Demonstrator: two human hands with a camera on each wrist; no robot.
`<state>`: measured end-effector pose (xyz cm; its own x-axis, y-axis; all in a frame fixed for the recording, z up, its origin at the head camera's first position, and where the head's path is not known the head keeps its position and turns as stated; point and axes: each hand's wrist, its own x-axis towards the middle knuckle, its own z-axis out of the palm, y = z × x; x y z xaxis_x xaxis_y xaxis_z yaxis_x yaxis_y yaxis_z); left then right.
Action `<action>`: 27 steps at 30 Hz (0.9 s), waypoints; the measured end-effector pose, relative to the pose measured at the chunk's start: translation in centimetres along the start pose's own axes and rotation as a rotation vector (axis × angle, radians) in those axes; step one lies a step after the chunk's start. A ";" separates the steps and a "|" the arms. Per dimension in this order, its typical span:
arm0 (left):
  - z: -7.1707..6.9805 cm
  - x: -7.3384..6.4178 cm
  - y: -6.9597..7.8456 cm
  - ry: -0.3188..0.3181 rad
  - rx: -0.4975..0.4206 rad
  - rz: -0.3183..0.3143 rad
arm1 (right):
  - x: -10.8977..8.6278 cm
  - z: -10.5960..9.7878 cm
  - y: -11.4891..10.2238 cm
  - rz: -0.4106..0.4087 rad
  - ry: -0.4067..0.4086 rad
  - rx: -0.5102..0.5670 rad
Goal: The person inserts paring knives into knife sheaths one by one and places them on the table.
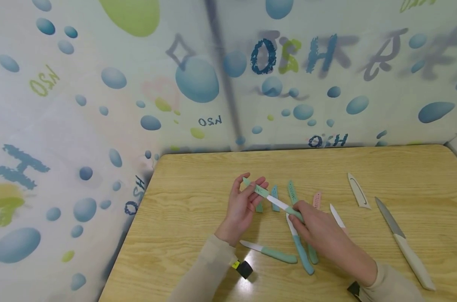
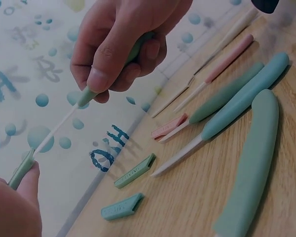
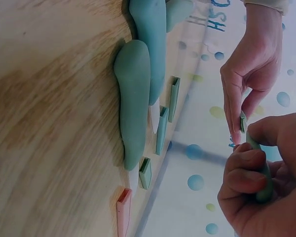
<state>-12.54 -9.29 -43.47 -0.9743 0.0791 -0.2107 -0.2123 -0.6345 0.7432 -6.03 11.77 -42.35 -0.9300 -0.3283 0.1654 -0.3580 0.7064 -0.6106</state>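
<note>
My left hand (image 1: 240,209) pinches a light green blade sheath (image 1: 261,191) between thumb and fingers, above the table. In my right hand (image 1: 323,230) is a small knife (image 1: 277,203) with a green handle, gripped with the fingers curled round it. Its white blade points to the left, and the tip is right at the sheath's mouth in the left wrist view. Most of the handle (image 3: 264,190) is hidden by the right fingers. Below the hands lie a blue-handled knife (image 1: 303,253) and two green-handled knives, one nearer the left wrist (image 1: 279,254), one partly under the right hand (image 1: 312,254).
Behind the hands on the wooden table (image 1: 183,188) lie a blue sheath (image 1: 275,197), two green sheaths and a pink sheath (image 1: 317,200). Further right are a pink-handled knife (image 1: 338,217), a white sheath (image 1: 358,191) and a large white-handled knife (image 1: 413,260). A patterned curtain (image 1: 198,138) hangs behind.
</note>
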 end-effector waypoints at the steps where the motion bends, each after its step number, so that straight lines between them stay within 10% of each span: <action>1: 0.0 0.0 -0.1 0.000 0.005 0.001 | 0.0 0.0 0.0 -0.001 0.001 -0.001; 27: 0.9 -0.7 -1.2 -0.032 0.104 -0.012 | 0.1 0.0 -0.2 -0.008 0.020 -0.036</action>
<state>-11.68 -7.88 -43.67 -0.9733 0.1116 -0.2004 -0.2285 -0.5500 0.8033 -6.02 11.59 -42.23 -0.9284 -0.3218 0.1856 -0.3678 0.7258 -0.5813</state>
